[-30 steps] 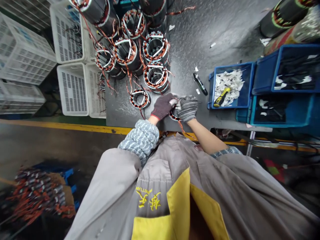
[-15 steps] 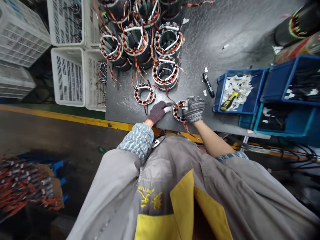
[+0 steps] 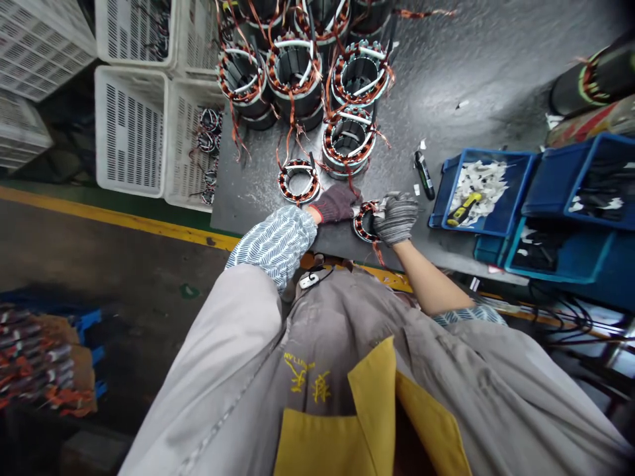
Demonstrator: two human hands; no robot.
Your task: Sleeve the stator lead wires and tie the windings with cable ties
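Note:
My right hand (image 3: 395, 219), in a grey striped glove, is closed on the right side of a small motor stator (image 3: 364, 223) with copper windings, at the table's near edge. It covers that side of the ring. My left hand (image 3: 338, 203), in a dark maroon glove, lies just left of this stator, its fingers curled at the ring's upper left. What those fingers hold is too small to make out. Another small stator (image 3: 299, 196), with a white sleeve and loose copper leads, rests to the left, close to my left wrist.
Taller stators (image 3: 294, 79) stand grouped at the back left, copper leads sticking out. A black pen-like tool (image 3: 424, 175) lies right of my hands. Beyond it, a blue bin (image 3: 436, 213) holds white scraps and a yellow-black tool (image 3: 465, 209). White crates (image 3: 129, 132) flank the table's left.
My left hand has moved rightward and up, closer to the stator in my right hand. My right hand keeps its hold on the ring. The whole view has shifted slightly.

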